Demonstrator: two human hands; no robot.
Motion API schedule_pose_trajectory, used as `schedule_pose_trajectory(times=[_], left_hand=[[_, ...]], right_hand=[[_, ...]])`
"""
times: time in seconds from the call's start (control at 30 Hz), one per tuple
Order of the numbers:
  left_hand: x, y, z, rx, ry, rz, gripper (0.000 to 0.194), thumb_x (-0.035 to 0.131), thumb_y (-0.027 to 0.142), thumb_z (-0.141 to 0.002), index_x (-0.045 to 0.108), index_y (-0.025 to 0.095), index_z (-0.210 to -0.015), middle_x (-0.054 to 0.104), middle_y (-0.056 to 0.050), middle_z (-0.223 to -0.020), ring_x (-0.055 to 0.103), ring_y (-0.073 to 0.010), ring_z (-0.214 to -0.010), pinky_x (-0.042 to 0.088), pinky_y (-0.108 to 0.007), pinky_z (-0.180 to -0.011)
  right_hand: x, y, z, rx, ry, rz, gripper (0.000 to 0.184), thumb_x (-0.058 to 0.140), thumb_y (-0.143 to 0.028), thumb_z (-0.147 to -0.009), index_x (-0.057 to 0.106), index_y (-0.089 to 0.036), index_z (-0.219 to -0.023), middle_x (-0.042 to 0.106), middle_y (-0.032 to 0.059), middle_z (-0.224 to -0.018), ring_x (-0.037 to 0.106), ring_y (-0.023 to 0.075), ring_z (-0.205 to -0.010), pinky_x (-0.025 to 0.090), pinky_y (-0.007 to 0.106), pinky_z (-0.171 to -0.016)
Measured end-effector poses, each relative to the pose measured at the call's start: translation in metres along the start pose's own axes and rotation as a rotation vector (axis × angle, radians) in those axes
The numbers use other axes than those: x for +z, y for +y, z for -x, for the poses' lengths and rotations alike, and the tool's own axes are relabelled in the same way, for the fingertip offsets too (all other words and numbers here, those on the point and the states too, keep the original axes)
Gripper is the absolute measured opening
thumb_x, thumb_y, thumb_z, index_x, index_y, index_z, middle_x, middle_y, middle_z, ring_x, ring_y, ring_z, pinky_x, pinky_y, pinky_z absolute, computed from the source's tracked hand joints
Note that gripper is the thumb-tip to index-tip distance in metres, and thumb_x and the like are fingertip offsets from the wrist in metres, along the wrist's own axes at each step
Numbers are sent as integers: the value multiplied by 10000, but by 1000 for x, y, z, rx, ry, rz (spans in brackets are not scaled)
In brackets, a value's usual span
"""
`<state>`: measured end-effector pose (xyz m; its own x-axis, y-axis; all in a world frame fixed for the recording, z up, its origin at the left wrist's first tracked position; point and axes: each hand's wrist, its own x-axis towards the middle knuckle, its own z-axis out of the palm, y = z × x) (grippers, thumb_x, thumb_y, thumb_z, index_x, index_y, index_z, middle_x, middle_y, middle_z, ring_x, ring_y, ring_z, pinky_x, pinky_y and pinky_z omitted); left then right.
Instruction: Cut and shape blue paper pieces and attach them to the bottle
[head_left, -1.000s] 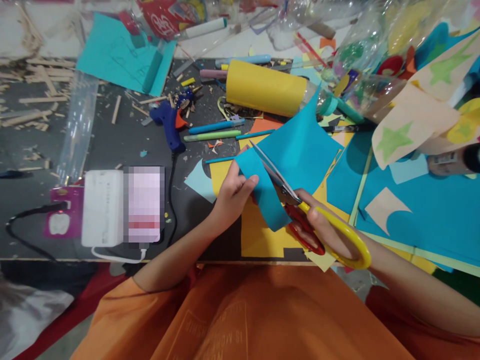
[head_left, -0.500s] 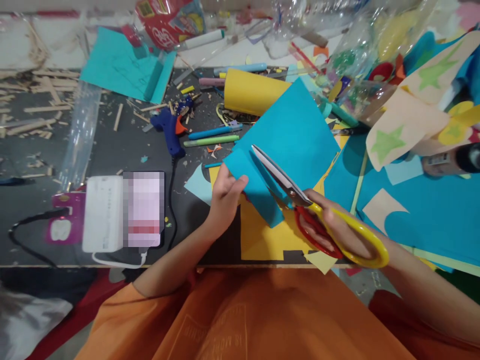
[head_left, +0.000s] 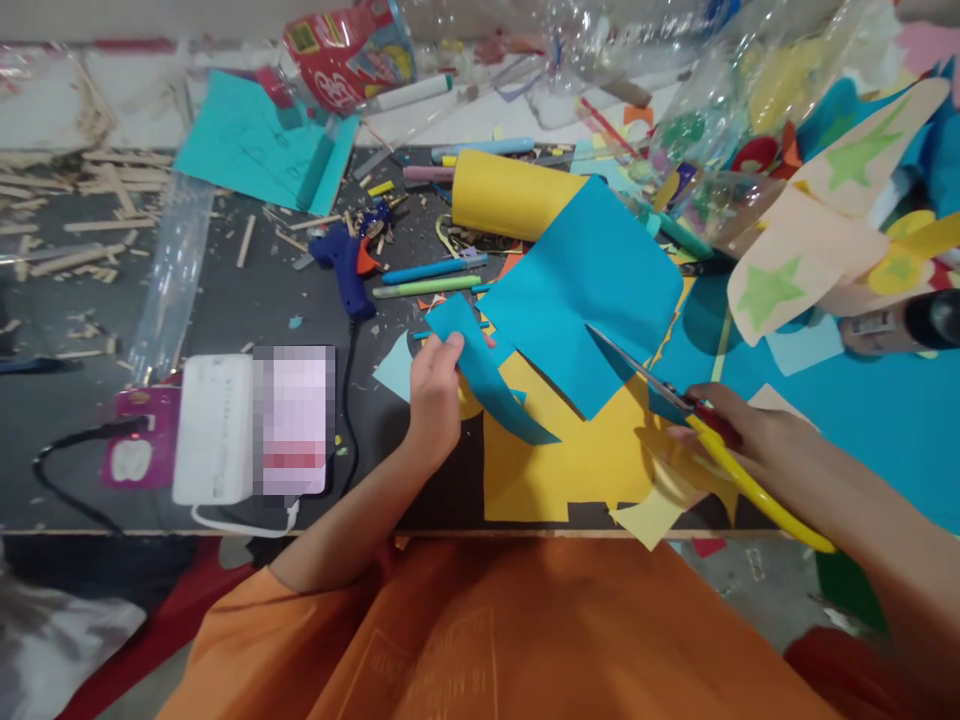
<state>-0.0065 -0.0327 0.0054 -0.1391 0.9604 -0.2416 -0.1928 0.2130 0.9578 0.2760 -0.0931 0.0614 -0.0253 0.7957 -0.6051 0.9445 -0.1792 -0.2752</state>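
Observation:
Between the thumb and fingers of my left hand [head_left: 436, 395] is a narrow strip of blue paper [head_left: 491, 385], its lower end curling to the right. My right hand [head_left: 739, 425] grips a pair of scissors [head_left: 660, 385] with one red and one yellow handle loop. The blades point up and left, nearly together, their tips over the larger blue paper sheet [head_left: 589, 285]. That sheet lies apart from the strip, partly over a yellow sheet [head_left: 540, 470] near the table's front edge.
A yellow paper roll [head_left: 510, 195] lies behind the blue sheet. A blue glue gun [head_left: 341, 265], markers [head_left: 427, 285], and a phone [head_left: 296, 420] beside a white box [head_left: 214, 430] are at left. Plastic bottles [head_left: 712, 120] and paper cutouts [head_left: 795, 260] crowd the right.
The blue strip has come away from the larger sheet and moved left with my left hand. The scissors have moved right, their blades drawing closer together. The larger sheet now rests on the table.

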Motion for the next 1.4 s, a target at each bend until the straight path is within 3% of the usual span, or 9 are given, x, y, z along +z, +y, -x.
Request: schedule_pose_trajectory(times=[0.23, 0.4, 0.53, 0.63, 0.73, 0.87, 1.03, 1.27, 1.4], left_hand=[[0, 3, 0, -5, 4, -18, 243, 528, 395, -834, 596, 196, -713, 671, -37, -767, 642, -182, -746, 528, -316, -715], [0, 6, -1, -13, -27, -49, 283, 508, 390, -830, 612, 188, -663, 669, -45, -713, 624, -177, -676, 515, -311, -660], [1, 10, 0, -185, -237, -68, 257, 574, 406, -788, 622, 177, -683, 670, -45, -693, 642, -202, -692, 516, -328, -664], [4, 15, 2, -308, -442, -24, 260, 569, 393, -799, 630, 158, -706, 689, -71, -738, 665, -227, -725, 528, -358, -696], [4, 16, 3, -297, -504, 27, 301, 552, 406, -814, 625, 155, -665, 695, -90, -750, 671, -233, -720, 535, -374, -699], [1, 11, 1, -189, -450, -57, 303, 624, 449, -764, 606, 188, -611, 678, -55, -682, 655, -221, -687, 533, -358, -678], [-5, 3, -11, -63, -252, -113, 345, 667, 479, -735, 564, 198, -563, 634, -41, -598, 643, -217, -667, 530, -340, -652], [-10, 0, -27, -26, 29, 74, 239, 659, 411, -661, 564, 195, -625, 577, 11, -549, 611, -166, -545, 532, -307, -572], [-10, 3, -26, 0, 98, 79, 201, 625, 388, -656, 548, 207, -617, 531, 26, -512, 625, -167, -586, 542, -304, -619]], right_hand=[[-6, 33, 21, 55, -55, -18, 550, 369, -773, -779, 515, -292, -1002, 683, 56, -662, 642, 286, -523, 426, 322, -427], [-11, 18, 16, 59, 142, -47, 731, 385, -878, -661, 573, -265, -1013, 721, 110, -807, 670, 306, -587, 455, 334, -446], [-13, 3, 2, 99, 297, -44, 979, 286, -962, -580, 621, -200, -1095, 717, 140, -764, 659, 316, -574, 433, 335, -444], [-20, -4, -11, 106, 406, -57, 988, 279, -968, -579, 659, -189, -1053, 702, 122, -715, 659, 299, -603, 437, 327, -491], [-28, -9, -23, 51, 458, -13, 1008, 253, -977, -579, 672, -184, -1037, 699, 127, -727, 657, 299, -624, 430, 323, -511], [-27, -16, -32, -144, 432, 162, 955, 195, -900, -719, 669, -152, -1076, 707, 156, -759, 651, 294, -614, 420, 322, -503], [-6, -17, -37, -410, 356, 254, 693, 238, -658, -911, 660, -137, -1090, 729, 179, -925, 683, 292, -733, 480, 336, -516], [2, 11, -37, -514, 322, 293, 513, 308, -469, -944, 622, -143, -1186, 693, 203, -1063, 689, 305, -874, 554, 378, -616], [1, 39, -39, -586, 379, 344, 489, 318, -460, -955, 627, -160, -1188, 678, 193, -1007, 669, 295, -877, 539, 368, -634]])
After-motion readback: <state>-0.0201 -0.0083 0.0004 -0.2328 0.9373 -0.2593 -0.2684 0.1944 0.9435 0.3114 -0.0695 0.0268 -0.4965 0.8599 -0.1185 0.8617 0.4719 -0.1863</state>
